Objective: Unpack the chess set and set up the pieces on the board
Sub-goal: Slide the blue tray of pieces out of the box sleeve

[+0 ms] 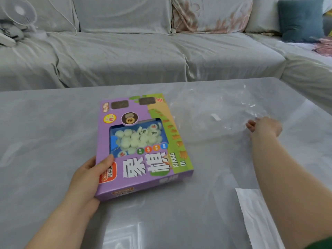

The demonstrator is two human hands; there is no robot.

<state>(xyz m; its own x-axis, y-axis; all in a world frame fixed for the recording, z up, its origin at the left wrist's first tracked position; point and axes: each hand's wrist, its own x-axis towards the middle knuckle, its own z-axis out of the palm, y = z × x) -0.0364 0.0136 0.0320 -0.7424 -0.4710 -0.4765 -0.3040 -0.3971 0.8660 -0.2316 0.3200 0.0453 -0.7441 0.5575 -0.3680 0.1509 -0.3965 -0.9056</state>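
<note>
A purple chess set box [143,169] lies flat on the grey table [45,141]. Its window shows pale round pieces [136,139] heaped in a blue tray. My left hand [88,178] grips the box's near-left corner, thumb on top beside the red logo. Clear plastic wrap [215,112] lies crumpled on the table to the right of the box. My right hand [264,126] is stretched out to the wrap's right edge, with its fingers curled on the film. No board is visible.
A white sheet [255,214] lies at the table's near right, partly under my right forearm. Behind the table stands a grey covered sofa [125,56] with a small white fan [19,11] on the left and a teal cushion [301,20] on the right.
</note>
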